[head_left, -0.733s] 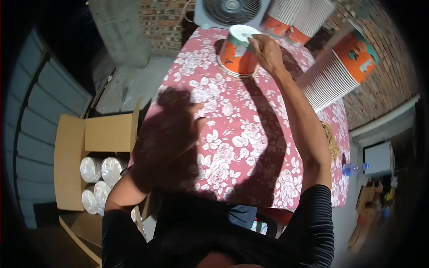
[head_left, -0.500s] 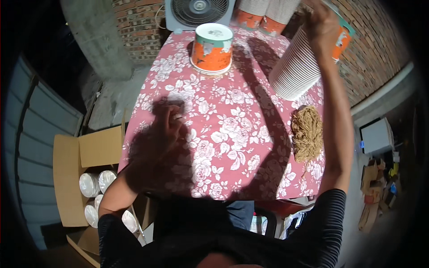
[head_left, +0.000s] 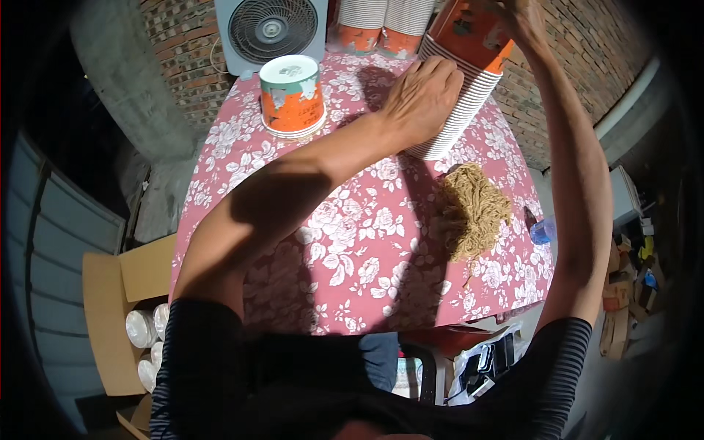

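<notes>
A tall stack of nested white-rimmed paper buckets leans at the far right of the table, an orange printed bucket at its top. My left hand reaches across and presses against the stack's left side, fingers curled on the rims. Up by the orange bucket, my right hand is closed at its right edge; the picture's upper edge cuts off part of the fingers. A single short pile of orange and green buckets stands upside down at the far left. Nearer to me lies a bundle of tan twine.
A grey box fan stands at the back beside more bucket stacks. Pink flowered cloth covers the table. An open carton with wrapped white stacks is at lower left. Boxes and clutter lie on the floor at right.
My left hand has moved from over the table's near left to the bucket stack. The stack's orange top bucket now shows, tilted, by my right hand. The view has shifted right.
</notes>
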{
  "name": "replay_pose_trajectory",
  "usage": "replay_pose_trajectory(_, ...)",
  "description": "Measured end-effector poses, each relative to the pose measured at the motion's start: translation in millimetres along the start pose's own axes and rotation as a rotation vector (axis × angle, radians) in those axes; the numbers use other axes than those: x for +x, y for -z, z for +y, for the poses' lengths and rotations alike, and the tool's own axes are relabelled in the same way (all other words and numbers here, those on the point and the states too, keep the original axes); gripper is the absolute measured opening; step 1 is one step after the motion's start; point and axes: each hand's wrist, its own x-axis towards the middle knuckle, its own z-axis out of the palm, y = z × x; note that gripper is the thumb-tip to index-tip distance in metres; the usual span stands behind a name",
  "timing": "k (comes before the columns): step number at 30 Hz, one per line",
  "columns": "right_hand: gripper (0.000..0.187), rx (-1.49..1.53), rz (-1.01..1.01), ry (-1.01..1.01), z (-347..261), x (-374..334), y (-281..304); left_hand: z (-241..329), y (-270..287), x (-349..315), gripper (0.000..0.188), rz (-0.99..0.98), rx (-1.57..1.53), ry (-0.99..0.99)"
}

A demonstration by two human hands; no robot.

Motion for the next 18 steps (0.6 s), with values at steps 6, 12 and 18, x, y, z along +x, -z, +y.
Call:
replay_pose_trajectory(6, 0.021, 0.006, -0.03, -0.115, -28.5, -4.4, 0.7, -14.4, -34.2, 7.4, 0.012, -0.033, 0.206, -0.022)
replay_pose_trajectory(12, 0.019, 0.095, -0.037, -0.147, -1.8, 0.6, -8.0, -7.3, -43.1, 25.3, 0.015, -0.033, 0.249, -0.018)
replay_pose_trajectory(18, 0.02, 0.083, -0.023, -0.205, -5.6, 11.5, -9.0, -9.8, -43.6, 29.0, 0.014, -0.16, 0.298, 0.008)
